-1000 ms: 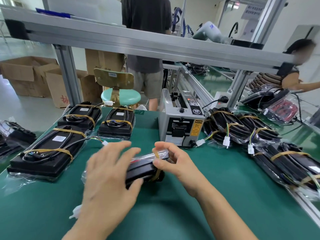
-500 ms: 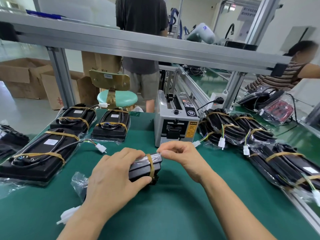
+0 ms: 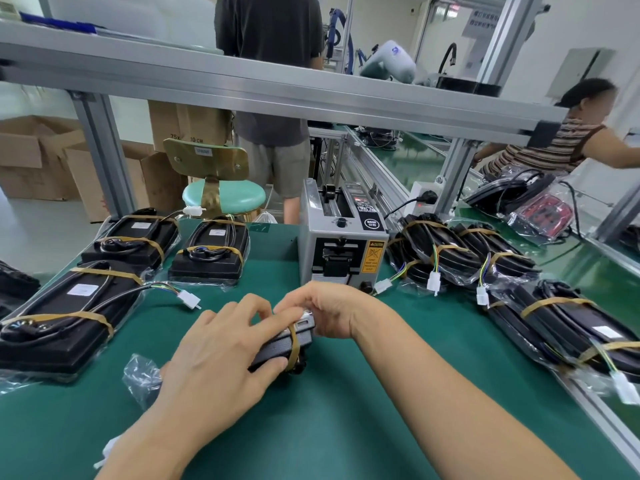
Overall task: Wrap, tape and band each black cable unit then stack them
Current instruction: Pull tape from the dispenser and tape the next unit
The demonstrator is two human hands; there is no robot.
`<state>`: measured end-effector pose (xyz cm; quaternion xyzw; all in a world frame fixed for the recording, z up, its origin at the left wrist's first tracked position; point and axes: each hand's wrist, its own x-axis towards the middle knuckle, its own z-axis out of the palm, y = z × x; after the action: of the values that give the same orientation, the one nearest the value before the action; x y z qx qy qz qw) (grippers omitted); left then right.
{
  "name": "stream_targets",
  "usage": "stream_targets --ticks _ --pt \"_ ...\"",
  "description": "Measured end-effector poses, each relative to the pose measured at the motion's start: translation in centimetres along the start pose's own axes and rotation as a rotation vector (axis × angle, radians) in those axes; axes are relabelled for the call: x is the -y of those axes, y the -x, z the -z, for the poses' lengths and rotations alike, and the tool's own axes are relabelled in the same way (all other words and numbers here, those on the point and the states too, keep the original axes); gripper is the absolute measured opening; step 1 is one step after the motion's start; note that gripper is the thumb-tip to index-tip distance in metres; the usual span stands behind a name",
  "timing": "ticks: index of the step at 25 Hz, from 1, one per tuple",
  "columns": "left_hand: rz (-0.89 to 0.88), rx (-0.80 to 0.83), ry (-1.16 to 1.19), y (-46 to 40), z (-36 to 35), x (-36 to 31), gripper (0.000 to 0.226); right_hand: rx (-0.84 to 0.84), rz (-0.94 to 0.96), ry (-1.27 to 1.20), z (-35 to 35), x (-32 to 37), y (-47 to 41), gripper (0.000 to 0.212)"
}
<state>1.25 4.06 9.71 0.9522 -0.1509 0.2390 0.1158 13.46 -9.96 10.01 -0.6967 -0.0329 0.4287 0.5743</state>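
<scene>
1. Gripping the black cable unit [image 3: 277,348] near the middle of the green table [image 3: 346,427], the left hand [image 3: 221,362] is lying over its top, with the fingers curling onto the far edge and the thumb pressing against the near side.
2. The right hand [image 3: 332,313] is meeting it at the unit's right end, its fingers curling in and pinching the clear wrap [image 3: 304,312] there (the exact hold is partly hiding behind the left fingertips).
3. A tan rubber band [image 3: 293,344] is circling the unit just beside its right end, between the two hands.
4. Loose clear bag material [image 3: 142,379] is sticking out at the unit's left end, beside the left wrist, and a white connector [image 3: 109,452] is showing under the left forearm.
5. A grey tape dispenser [image 3: 341,244] is standing on the table just behind the hands.
6. Finished banded units [image 3: 69,313] are lying flat to the left in two rows, each in a clear bag with tan bands across it.
7. More bagged, banded units [image 3: 561,323] are leaning in a row along the right side, their white plugs hanging toward the table.
8. A person in a dark shirt [image 3: 270,64] is standing beyond the aluminium frame [image 3: 277,84], near a stool with a green seat [image 3: 223,199].
9. Another person in a striped top [image 3: 550,150] is reaching rightward at the far right.
</scene>
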Motion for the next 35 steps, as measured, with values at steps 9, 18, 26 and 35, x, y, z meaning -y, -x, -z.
stream_targets --ticks 9,18,26,35 --pt "0.082 0.087 0.137 -0.6 0.2 0.1 0.053 -0.944 0.409 -0.233 3.1 -3.8 0.7 0.02" --pt "0.271 -0.057 0.298 -1.2 0.3 -0.7 0.027 -1.181 0.341 -0.278 5.4 0.2 -3.5 0.026" --pt "0.495 -0.031 0.232 -1.9 -0.9 -1.5 0.013 -1.172 0.239 -0.505 5.8 1.2 -4.3 0.022" --pt "0.192 -0.008 0.223 -1.0 0.6 -0.7 0.053 -0.995 0.329 -0.562 5.8 -0.1 -0.9 0.032"
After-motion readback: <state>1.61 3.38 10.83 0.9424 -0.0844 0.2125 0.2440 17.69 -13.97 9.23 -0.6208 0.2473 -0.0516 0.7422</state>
